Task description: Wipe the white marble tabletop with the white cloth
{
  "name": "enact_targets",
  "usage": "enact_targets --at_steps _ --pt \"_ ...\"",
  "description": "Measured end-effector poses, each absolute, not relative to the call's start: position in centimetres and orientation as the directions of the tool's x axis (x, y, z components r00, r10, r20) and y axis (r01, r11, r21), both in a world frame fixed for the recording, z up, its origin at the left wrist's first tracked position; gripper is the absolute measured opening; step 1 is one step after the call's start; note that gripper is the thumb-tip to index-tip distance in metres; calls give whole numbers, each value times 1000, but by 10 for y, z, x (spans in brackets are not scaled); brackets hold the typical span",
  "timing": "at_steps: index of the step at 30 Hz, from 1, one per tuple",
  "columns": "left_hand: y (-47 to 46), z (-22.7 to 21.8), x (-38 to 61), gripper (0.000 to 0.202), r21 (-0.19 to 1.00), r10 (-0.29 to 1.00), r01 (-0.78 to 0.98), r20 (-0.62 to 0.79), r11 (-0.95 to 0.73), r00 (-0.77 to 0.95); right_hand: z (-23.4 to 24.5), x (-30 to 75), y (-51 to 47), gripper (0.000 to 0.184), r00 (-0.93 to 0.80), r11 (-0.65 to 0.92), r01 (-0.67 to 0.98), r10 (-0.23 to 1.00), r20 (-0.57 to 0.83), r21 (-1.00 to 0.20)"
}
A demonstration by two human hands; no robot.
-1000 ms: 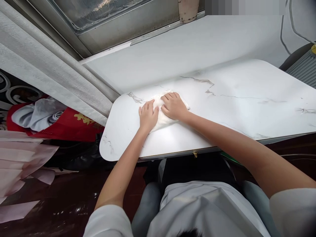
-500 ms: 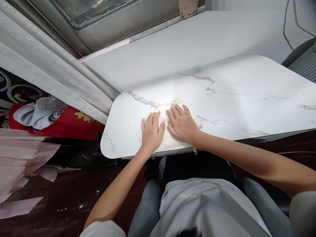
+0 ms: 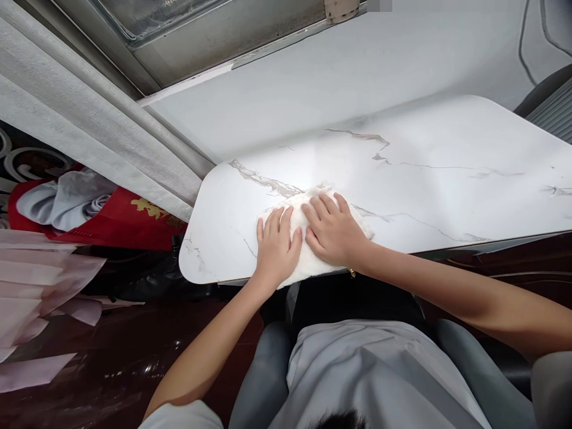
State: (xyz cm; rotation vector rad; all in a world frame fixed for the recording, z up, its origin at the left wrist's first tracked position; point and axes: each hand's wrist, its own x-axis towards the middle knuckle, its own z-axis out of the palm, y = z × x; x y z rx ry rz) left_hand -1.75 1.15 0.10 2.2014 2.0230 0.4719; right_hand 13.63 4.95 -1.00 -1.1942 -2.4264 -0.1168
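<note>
A white fluffy cloth (image 3: 308,262) lies on the white marble-pattern table (image 3: 424,173), at its near edge. My left hand (image 3: 276,249) presses flat on the cloth's left part, fingers stretched out. My right hand (image 3: 334,229) lies flat on the cloth beside it, fingers stretched out too. Both palms cover most of the cloth; its near edge hangs slightly over the table's front edge.
A grey curtain (image 3: 89,131) hangs at the left below a window frame (image 3: 214,36). Red and grey fabric (image 3: 80,208) and pink sheets (image 3: 40,280) lie on the dark floor at left. A chair back (image 3: 549,107) shows at the far right.
Both hands have slid the cloth from the table's middle-left toward me, down to the near edge. The hands stay flat on it throughout.
</note>
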Motion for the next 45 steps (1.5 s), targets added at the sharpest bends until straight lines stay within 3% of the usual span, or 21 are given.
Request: enact_targets --at_steps 13,22,30,45 --pt "56 6 -24 47 266 989 961 143 -71 34 -6 124 98 40 -574 634 766 749 331 -107" --pt "134 4 -34 40 421 989 907 132 9 -72 -10 108 165 35 -492 586 786 786 374 -198" --pt "180 -1 -38 35 442 969 897 225 -8 -102 -12 99 214 35 -464 569 786 802 377 -243" --pt "223 -4 -44 34 472 961 882 240 8 -137 -16 91 259 36 -449 547 806 814 369 -226"
